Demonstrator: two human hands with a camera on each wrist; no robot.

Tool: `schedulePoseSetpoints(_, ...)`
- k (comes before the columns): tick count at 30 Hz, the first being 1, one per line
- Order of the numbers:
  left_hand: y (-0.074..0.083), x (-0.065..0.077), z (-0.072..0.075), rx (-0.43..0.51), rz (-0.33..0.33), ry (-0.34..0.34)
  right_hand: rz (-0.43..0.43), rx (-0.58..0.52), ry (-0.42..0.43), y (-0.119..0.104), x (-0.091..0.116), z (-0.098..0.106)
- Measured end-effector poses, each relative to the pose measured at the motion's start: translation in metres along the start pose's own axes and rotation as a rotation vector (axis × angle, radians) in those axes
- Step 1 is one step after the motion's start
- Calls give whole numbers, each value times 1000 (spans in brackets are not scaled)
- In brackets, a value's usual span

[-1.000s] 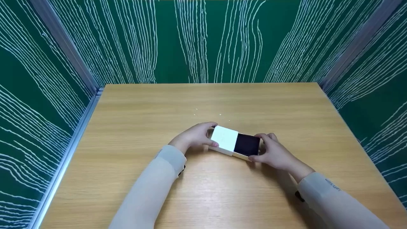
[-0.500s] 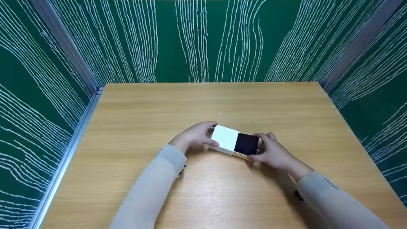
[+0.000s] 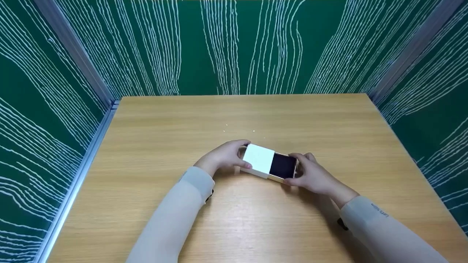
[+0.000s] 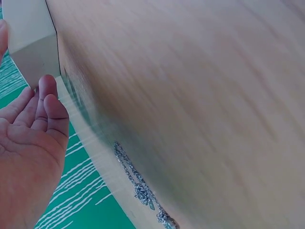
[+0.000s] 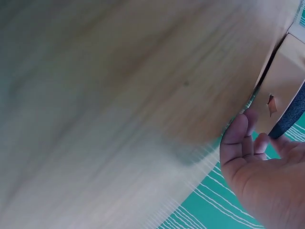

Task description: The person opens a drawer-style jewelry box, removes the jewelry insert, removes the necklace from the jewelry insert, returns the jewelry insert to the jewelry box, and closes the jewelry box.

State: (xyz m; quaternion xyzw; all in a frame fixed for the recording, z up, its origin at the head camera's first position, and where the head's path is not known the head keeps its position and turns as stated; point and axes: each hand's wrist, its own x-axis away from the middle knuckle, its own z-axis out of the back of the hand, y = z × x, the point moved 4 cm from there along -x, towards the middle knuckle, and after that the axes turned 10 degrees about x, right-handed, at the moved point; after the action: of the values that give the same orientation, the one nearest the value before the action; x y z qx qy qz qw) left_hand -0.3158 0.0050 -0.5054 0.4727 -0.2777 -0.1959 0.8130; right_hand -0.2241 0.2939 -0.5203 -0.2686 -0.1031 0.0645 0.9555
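A white box sleeve (image 3: 258, 159) lies near the middle of the table, turned a little. Out of its right end sticks an inner tray (image 3: 279, 180) with a dark insert (image 3: 283, 166). My left hand (image 3: 226, 156) grips the sleeve's left end, thumb on the near top edge and a finger at the far corner. My right hand (image 3: 313, 175) holds the tray's outer end between thumb and fingers. In the right wrist view the tray wall (image 5: 281, 81) has a small torn notch, and the dark insert (image 5: 291, 117) looks like foam.
The wooden table (image 3: 164, 120) has several tiny white specks (image 3: 253, 130) beyond the box. Green walls (image 3: 197, 47) with white wavy lines stand at the back and sides. A silvery chain-like strip (image 4: 140, 191) shows low in the left wrist view.
My right hand has shifted slightly left with the tray, so a little less of the dark insert shows outside the sleeve. My left hand and the sleeve have stayed almost still.
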Motion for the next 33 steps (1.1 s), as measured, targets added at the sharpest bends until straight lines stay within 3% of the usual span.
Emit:
schedulePoseSetpoints(9, -1, -1, -1, -8, 4, 1, 6, 13, -10, -2, 2, 0)
schedulePoseSetpoints(15, -1, 0, 0, 15, 1, -7, -13, -20, 32, -2, 5, 6)
schedulePoseSetpoints(23, 0, -1, 3, -9, -15, -6, -5, 16, 65, -2, 6, 10)
schedulePoseSetpoints(33, 1, 1, 0, -2, 15, 12, -8, -2, 56, 0, 4, 7)
